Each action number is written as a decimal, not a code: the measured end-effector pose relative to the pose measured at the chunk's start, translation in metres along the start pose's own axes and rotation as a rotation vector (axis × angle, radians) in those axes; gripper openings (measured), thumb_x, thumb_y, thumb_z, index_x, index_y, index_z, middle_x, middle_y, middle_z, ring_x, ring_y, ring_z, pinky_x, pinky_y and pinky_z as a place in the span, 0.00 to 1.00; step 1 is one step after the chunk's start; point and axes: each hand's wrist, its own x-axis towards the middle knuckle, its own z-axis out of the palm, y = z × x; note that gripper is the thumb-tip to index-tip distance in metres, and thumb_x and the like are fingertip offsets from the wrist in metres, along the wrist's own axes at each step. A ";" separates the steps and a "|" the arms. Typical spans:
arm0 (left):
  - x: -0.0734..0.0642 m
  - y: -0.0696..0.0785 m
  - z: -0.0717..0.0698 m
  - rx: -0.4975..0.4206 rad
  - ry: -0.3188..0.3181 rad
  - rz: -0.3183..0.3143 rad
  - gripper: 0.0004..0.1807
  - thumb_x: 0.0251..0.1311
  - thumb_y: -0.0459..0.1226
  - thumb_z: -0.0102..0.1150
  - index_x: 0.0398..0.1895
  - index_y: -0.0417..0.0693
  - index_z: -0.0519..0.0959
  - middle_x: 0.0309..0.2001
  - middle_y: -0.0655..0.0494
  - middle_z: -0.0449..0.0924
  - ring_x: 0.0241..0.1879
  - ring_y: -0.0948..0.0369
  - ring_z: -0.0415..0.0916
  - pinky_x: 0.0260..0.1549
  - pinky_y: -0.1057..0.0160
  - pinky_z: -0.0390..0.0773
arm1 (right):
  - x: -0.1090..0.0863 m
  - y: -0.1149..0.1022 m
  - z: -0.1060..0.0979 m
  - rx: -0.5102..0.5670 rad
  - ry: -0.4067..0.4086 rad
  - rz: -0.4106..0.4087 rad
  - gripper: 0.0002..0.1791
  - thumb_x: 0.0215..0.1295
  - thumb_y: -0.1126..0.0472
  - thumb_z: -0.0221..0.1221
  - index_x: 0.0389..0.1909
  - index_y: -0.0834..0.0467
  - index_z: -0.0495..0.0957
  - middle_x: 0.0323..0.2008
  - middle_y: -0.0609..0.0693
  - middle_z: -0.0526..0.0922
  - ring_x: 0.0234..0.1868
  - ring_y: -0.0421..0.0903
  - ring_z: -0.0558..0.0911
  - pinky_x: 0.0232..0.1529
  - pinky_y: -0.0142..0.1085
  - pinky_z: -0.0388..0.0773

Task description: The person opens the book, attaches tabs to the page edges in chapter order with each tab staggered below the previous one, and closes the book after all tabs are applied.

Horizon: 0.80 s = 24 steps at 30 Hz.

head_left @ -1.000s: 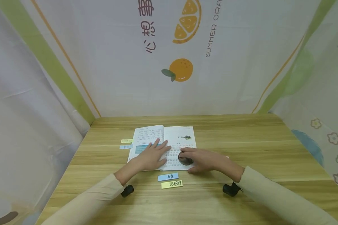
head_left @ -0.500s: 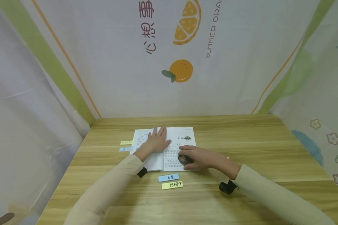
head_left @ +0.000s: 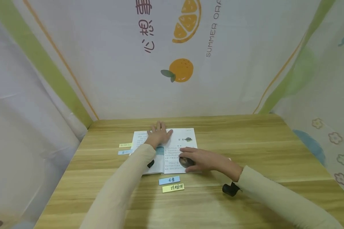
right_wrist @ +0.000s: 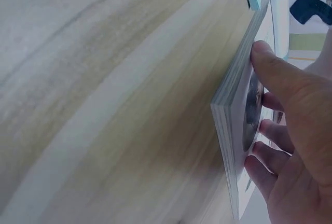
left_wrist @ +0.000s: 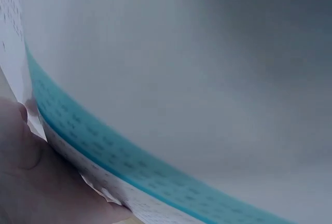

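An open book lies on the table, printed with small text and a teal band on its left page. My left hand rests with spread fingers on the upper left page, its fingertips reaching the top edge. The left page bulges close to the left wrist camera. On the lower right page, the fingertips and thumb of my right hand press around a dark round printed picture. Part of that picture is hidden by the hand.
A blue label and a yellow label, both handwritten, lie just below the book. Another yellow label and blue label stick out at its left edge. A printed curtain hangs behind the wooden table.
My left hand has slid up the left page from its lower middle to the top edge. The right hand stays on the right page, barely shifted.
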 end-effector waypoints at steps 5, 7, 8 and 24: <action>0.014 -0.008 0.002 -0.054 0.008 -0.017 0.47 0.75 0.64 0.26 0.82 0.45 0.30 0.80 0.41 0.22 0.75 0.38 0.16 0.67 0.32 0.23 | 0.000 -0.002 -0.001 -0.016 0.002 -0.025 0.34 0.69 0.47 0.66 0.69 0.60 0.71 0.73 0.61 0.64 0.71 0.56 0.67 0.67 0.48 0.68; 0.005 -0.004 -0.003 -0.058 0.007 -0.012 0.47 0.75 0.64 0.28 0.82 0.45 0.31 0.80 0.40 0.23 0.75 0.38 0.17 0.67 0.32 0.24 | -0.001 -0.003 -0.002 -0.023 0.002 -0.024 0.34 0.69 0.47 0.66 0.69 0.60 0.71 0.73 0.61 0.64 0.71 0.56 0.67 0.67 0.48 0.67; 0.002 -0.001 -0.005 -0.055 0.006 -0.008 0.47 0.75 0.65 0.29 0.82 0.46 0.32 0.80 0.40 0.23 0.75 0.38 0.17 0.67 0.31 0.24 | -0.001 -0.003 -0.002 -0.025 0.000 -0.020 0.34 0.69 0.47 0.66 0.69 0.60 0.71 0.73 0.61 0.64 0.71 0.56 0.67 0.68 0.48 0.67; -0.021 -0.014 0.017 0.257 0.133 0.221 0.46 0.74 0.67 0.24 0.83 0.51 0.30 0.81 0.44 0.26 0.76 0.37 0.23 0.68 0.30 0.32 | -0.006 -0.004 -0.002 -0.004 -0.017 -0.017 0.36 0.72 0.47 0.62 0.73 0.61 0.67 0.76 0.62 0.59 0.73 0.59 0.63 0.68 0.50 0.66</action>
